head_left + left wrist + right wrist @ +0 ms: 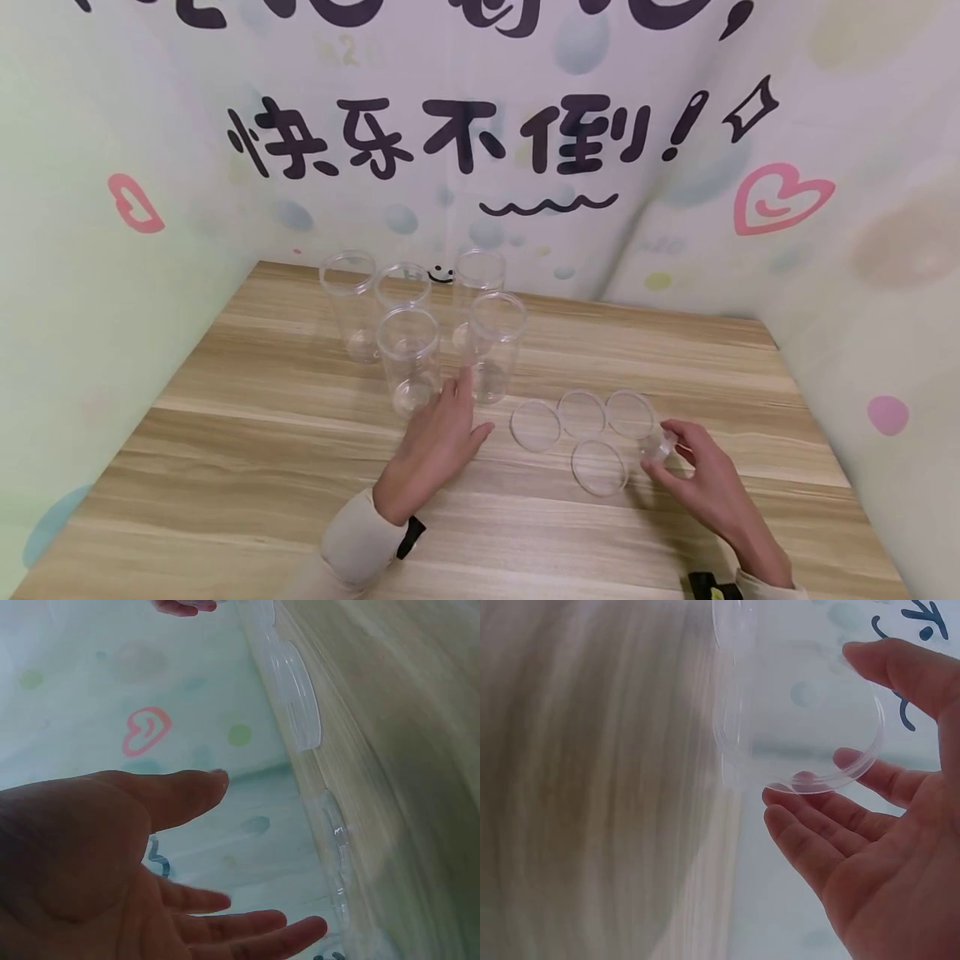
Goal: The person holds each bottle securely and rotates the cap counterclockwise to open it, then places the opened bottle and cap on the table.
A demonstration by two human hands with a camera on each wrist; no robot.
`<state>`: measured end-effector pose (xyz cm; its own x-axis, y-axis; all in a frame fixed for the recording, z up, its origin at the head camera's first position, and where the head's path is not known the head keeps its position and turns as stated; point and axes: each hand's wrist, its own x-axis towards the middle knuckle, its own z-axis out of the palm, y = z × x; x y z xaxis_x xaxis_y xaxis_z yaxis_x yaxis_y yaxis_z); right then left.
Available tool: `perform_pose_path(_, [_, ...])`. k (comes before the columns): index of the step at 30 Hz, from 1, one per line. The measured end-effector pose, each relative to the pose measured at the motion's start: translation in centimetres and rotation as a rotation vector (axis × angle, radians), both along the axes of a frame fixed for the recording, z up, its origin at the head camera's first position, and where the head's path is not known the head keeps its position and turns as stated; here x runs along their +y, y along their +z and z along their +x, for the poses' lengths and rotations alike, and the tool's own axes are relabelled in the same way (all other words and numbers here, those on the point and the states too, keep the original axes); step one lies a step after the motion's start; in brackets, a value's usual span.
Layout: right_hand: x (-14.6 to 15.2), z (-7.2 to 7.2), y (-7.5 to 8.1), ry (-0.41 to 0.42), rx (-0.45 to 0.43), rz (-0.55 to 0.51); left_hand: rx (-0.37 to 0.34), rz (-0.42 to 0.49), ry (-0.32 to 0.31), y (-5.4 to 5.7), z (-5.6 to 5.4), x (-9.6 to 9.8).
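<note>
Several clear plastic cups (408, 350) stand upright in a loose group left of the table's centre. My left hand (442, 429) reaches in at the front of the group, fingers extended beside the nearest cups. In the left wrist view that hand (97, 855) has its thumb and fingers apart, with nothing between them. My right hand (701, 479) holds a clear plastic lid (657, 447) at the right end of some flat lids (599, 467). The right wrist view has this lid (810, 784) tilted up, its rim between thumb and fingers (806, 851).
The wood-grain table (247, 500) backs onto a printed fabric wall (585, 250) with black lettering, and similar walls rise at both sides. Behind the front cups stands another tall cup (480, 287) near the table's back edge.
</note>
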<state>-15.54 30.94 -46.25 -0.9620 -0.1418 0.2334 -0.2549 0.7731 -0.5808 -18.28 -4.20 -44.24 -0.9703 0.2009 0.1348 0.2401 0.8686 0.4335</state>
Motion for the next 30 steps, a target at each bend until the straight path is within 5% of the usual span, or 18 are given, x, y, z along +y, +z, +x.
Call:
perform_pose_path(6, [0.4, 0.4, 0.3, 0.009, -0.069, 0.040, 0.000, -0.138, -0.038, 0.1, 1.5, -1.0])
perform_pose_path(20, [0.7, 1.2, 0.4, 0.037, -0.225, 0.097, -0.197, -0.154, -0.073, 2.2, 3.6, -4.1])
perform_pose_path(25, [0.8, 1.2, 0.2, 0.035, -0.222, 0.125, -0.262, -0.184, -0.033, 2.7, 3.6, -5.6])
perform_pose_path(30, [0.8, 1.0, 0.0, 0.043, -0.209, 0.166, -0.248, -0.241, 0.028, 2.6, 3.1, -7.5])
